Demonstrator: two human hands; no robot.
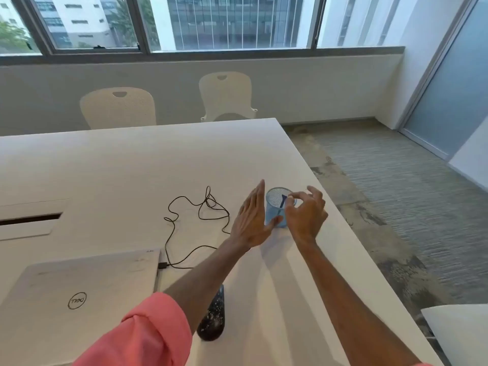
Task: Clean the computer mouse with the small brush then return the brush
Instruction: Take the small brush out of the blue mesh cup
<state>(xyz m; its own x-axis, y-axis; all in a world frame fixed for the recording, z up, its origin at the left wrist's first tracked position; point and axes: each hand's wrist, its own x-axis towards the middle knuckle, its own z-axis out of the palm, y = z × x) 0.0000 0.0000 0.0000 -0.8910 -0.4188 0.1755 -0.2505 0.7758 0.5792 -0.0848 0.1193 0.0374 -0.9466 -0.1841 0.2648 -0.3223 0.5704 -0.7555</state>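
Right now our right hand [306, 215] hovers at the rim of the blue mesh cup [276, 207], thumb and forefinger pinching the top of the small brush [283, 201], which stands nearly upright inside; our left hand [250, 220] lies spread against the cup's left wall, steadying it on the tabletop [132, 167]. The mouse itself we cannot see

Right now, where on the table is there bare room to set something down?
Free: the broad far half of the table, beyond the cable. Crowded: around the cup, between both hands, and near the laptop and bottle.
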